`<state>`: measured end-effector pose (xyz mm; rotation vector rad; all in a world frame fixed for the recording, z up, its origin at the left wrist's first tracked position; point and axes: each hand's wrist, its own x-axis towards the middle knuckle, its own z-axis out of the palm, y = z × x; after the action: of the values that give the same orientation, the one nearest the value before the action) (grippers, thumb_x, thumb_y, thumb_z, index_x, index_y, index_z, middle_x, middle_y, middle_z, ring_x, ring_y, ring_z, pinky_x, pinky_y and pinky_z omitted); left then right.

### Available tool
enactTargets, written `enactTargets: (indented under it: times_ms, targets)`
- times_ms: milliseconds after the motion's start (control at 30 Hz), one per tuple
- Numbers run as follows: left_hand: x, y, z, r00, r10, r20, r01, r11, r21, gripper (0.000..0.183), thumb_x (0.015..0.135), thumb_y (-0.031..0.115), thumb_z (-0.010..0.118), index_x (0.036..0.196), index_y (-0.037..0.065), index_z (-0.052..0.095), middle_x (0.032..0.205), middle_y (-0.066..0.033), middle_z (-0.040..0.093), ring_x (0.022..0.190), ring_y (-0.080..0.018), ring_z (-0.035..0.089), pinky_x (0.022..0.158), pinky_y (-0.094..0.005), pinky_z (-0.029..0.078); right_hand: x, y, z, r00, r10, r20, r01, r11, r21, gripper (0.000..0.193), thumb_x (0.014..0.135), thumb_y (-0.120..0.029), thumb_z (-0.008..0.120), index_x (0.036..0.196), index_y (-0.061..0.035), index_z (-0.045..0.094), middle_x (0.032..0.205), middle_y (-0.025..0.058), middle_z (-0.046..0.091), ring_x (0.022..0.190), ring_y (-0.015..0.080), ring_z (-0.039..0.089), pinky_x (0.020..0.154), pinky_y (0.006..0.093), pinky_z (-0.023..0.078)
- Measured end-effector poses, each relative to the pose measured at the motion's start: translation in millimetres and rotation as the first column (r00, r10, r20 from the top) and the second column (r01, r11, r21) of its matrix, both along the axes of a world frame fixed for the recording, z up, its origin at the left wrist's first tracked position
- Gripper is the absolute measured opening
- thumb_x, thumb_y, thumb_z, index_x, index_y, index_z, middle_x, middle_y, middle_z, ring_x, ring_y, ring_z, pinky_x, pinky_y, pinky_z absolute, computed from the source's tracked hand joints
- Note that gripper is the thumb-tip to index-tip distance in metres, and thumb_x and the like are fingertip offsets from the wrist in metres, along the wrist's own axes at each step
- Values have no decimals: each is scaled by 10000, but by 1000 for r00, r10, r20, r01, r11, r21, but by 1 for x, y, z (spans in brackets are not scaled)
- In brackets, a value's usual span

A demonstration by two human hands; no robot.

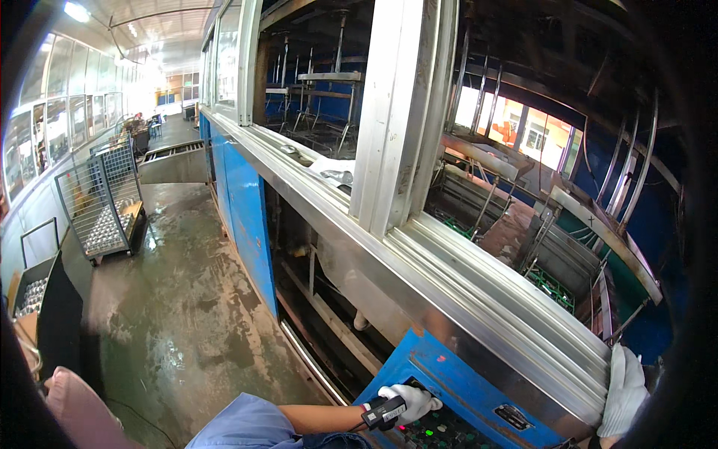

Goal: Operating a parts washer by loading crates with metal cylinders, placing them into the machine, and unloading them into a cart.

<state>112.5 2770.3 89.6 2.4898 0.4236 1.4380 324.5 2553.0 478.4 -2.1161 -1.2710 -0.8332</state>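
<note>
My left hand (411, 399), in a white glove with a small black device (384, 411) strapped at the wrist, is at a control panel (441, 430) with lit red and green indicators. Its fingers look curled together, and whatever they press or hold is hidden. At the far right my right hand (624, 391), also gloved in white, rests with fingers stretched out at the end of a metal sill (516, 292). Beyond the sill, inside the machine, hang metal racks (613, 232), with green trays (550, 288) lower down.
A silver upright (393, 112) divides the machine's openings. Crumpled plastic film (333, 170) lies on the sill. Blue side panels (239, 209) run along a wet floor (179, 299). To the left stand a mesh cart (97, 194) with rows of metallic parts and a dark bin (60, 322). Pink fabric (82, 408) shows at lower left.
</note>
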Motion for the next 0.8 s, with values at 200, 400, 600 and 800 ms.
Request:
enactTargets:
  times_ms: [200, 400, 600, 800]
  targets:
    - [-6, 4, 7, 987, 18, -158, -9, 998, 59, 191, 991, 196, 484, 848, 111, 389, 600, -60, 452, 407, -172, 413, 256, -414, 226, -19, -1, 14, 936, -213, -280, 169, 970, -173, 464, 1065, -421, 489, 1255, -40, 675, 1241, 218, 681, 1132, 372, 646, 1017, 394, 480]
    - [-19, -7, 57, 907, 135, -400, -102, 989, 104, 116, 1008, 212, 480, 948, 112, 488, 760, -82, 568, 592, -221, 523, 453, -394, 358, -8, 0, 10, 947, -209, -243, 175, 972, -157, 489, 1068, -437, 473, 1276, -40, 669, 1278, 221, 669, 1164, 382, 633, 1040, 399, 470]
    - [-18, -10, 49, 993, 59, -103, -54, 997, 52, 203, 1000, 219, 462, 829, 113, 431, 629, -79, 503, 456, -229, 454, 304, -407, 243, 0, -2, 8, 928, -287, -237, 245, 951, -190, 510, 1069, -452, 462, 1295, -40, 663, 1291, 219, 665, 1177, 385, 627, 1052, 399, 466]
    - [-3, -6, 26, 920, -313, 234, 390, 784, -483, 170, 1025, 241, 444, 912, 119, 477, 797, -76, 539, 612, -205, 464, 512, -394, 314, 0, -4, 3, 953, -227, -200, 197, 967, -160, 436, 1064, -363, 477, 1269, -29, 668, 1265, 221, 674, 1158, 384, 633, 1064, 407, 460]
